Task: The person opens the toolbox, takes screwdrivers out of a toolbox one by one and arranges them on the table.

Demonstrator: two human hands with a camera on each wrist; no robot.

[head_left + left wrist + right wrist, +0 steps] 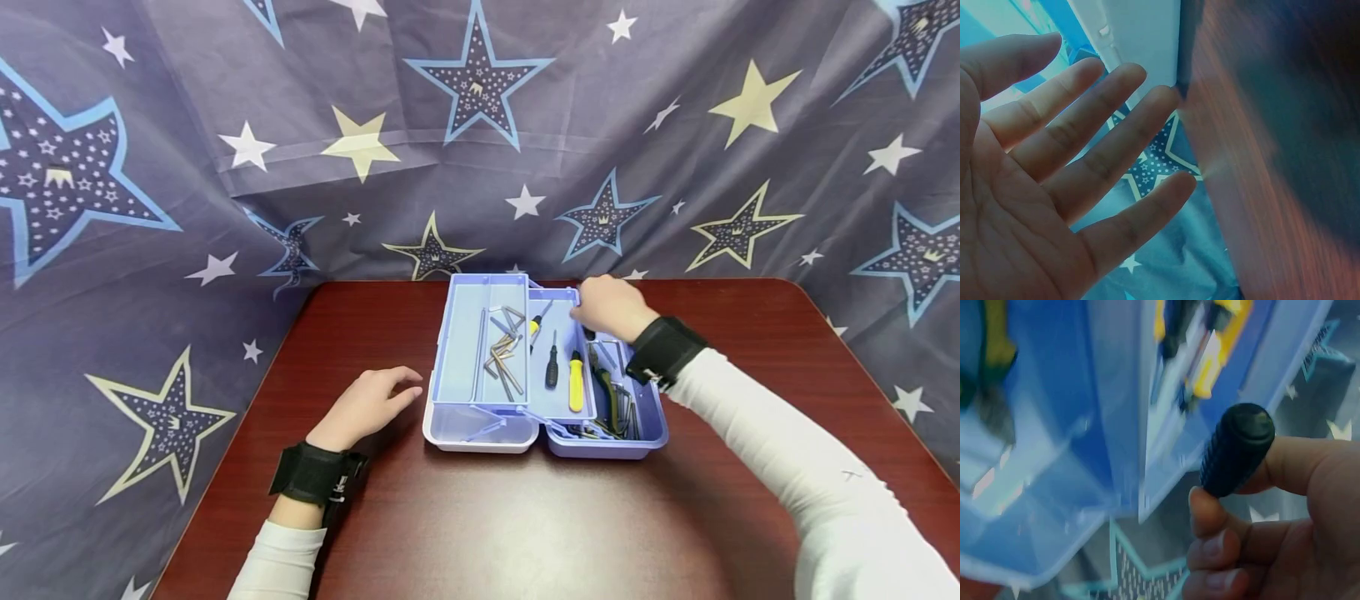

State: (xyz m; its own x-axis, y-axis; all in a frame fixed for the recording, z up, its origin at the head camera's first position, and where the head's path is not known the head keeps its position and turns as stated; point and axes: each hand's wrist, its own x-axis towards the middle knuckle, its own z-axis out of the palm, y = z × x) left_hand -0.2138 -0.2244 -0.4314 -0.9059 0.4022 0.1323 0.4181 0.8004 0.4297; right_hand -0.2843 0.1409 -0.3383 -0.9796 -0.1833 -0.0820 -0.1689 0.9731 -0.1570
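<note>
My right hand [611,304] is over the back right of an open blue toolbox [603,450]. In the right wrist view its thumb and fingers pinch a black ribbed handle [1238,447], like a screwdriver's; the far end is hidden. The middle tray [551,408] holds a yellow screwdriver [575,383], a black screwdriver [552,367] and a yellow-and-black one [535,327]. Several hex keys [504,354] lie in the left tray [459,358]. My left hand [367,404] is beside the box's left wall, palm bare and fingers spread in the left wrist view.
Pliers [606,387] with dark green and yellow grips and more hex keys lie in the right compartment. The box stands on a reddish-brown wooden table [480,517]. Behind it hangs a grey cloth [525,175] printed with stars, meeting the table's back edge.
</note>
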